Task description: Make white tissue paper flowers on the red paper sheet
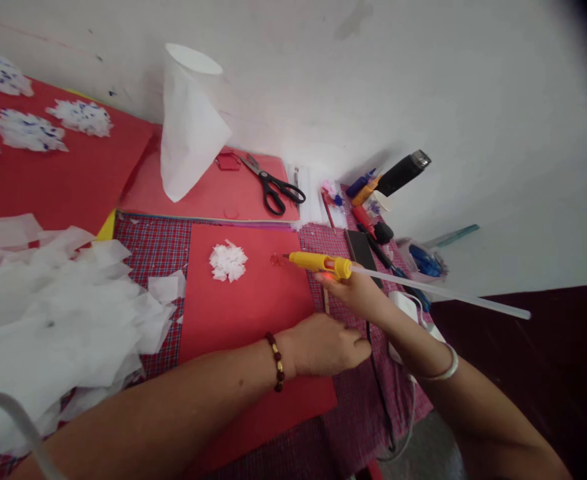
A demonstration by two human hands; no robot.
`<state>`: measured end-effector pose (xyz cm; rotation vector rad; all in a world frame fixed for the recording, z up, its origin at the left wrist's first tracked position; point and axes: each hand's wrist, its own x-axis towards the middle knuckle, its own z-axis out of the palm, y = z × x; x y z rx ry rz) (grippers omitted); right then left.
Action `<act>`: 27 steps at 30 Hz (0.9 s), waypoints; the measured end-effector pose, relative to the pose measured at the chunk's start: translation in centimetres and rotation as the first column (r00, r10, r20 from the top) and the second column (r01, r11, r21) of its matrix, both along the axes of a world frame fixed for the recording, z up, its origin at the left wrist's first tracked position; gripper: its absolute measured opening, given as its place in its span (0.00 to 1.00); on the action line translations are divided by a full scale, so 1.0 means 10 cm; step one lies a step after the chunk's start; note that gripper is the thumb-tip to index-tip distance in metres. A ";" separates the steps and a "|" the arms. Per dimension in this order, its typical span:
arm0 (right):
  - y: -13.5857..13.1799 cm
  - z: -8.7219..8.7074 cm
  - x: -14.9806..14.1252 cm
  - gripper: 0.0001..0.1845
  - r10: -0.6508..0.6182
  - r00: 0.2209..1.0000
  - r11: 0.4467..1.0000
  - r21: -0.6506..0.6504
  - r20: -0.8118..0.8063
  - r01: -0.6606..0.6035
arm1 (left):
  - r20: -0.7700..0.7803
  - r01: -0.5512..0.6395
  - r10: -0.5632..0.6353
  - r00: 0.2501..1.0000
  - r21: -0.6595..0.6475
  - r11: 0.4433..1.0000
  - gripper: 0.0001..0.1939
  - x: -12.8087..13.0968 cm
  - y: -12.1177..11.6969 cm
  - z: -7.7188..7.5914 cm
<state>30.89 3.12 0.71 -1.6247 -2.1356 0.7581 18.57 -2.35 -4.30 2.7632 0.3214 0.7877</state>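
Note:
My right hand [356, 293] is closed round a yellow hot glue gun [318, 262]. A long translucent glue stick [448, 291] runs out of its back, and a small light glows red on its side. The nozzle points left at a patch of clear glue [276, 259] on a red paper sheet [253, 307]. Left of the glue, a white ruffled paper flower [228, 261] sits on the same sheet. My left hand [331, 345] is curled closed over the sheet's right edge, beside a black cord [377, 387]. What its fingers hold, if anything, is hidden.
Loose white paper squares [73, 313] are heaped at left. Behind them, white-and-blue ruffled flowers [28, 130] lie on red board. Black-handled scissors [273, 187] and a rolled white sheet [191, 127] are at the back. Bottles [366, 190] and a white power strip [406, 313] are at right.

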 end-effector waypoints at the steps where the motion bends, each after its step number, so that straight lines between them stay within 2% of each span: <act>1: 0.00 0.00 0.00 0.13 -0.004 1.000 1.000 -0.004 0.001 0.004 | 0.001 0.000 0.000 1.000 -0.001 1.000 0.05 0.00 0.00 0.00; 16: -0.07 0.02 0.06 0.09 -0.002 0.999 1.000 -0.007 0.055 0.003 | 0.011 0.009 -0.009 1.000 0.000 1.000 0.05 0.01 0.00 -0.01; 27: -0.06 0.01 -0.05 0.12 0.036 0.999 0.997 -0.062 -0.024 -0.037 | 0.016 0.005 -0.005 1.000 0.007 1.000 0.06 0.01 0.00 -0.02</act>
